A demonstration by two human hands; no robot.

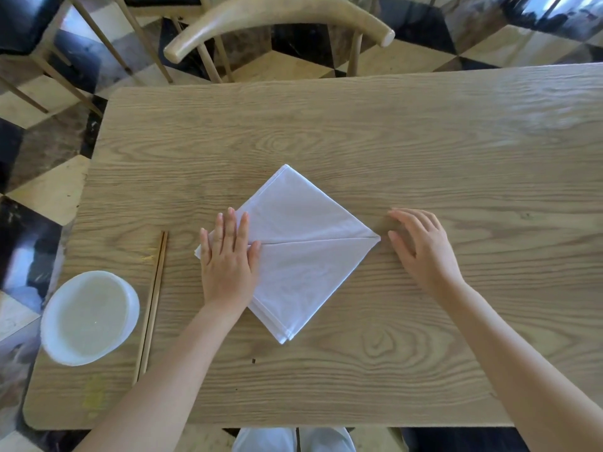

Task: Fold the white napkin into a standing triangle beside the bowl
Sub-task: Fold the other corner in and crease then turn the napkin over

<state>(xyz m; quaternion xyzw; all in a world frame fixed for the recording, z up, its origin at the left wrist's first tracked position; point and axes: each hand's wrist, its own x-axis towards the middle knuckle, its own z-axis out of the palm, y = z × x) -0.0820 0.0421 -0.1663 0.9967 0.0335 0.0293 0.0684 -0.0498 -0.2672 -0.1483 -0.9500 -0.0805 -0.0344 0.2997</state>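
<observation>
The white napkin lies flat in the middle of the wooden table, folded into a diamond with a seam running from its left corner to its right corner. My left hand presses palm-down on the napkin's left corner, fingers spread. My right hand hovers just past the napkin's right corner with loosely curled fingers, holding nothing. The white bowl stands at the table's near left corner, well apart from the napkin.
A pair of wooden chopsticks lies between the bowl and my left arm. A wooden chair stands at the table's far edge. The floor around is checkered dark and light tile.
</observation>
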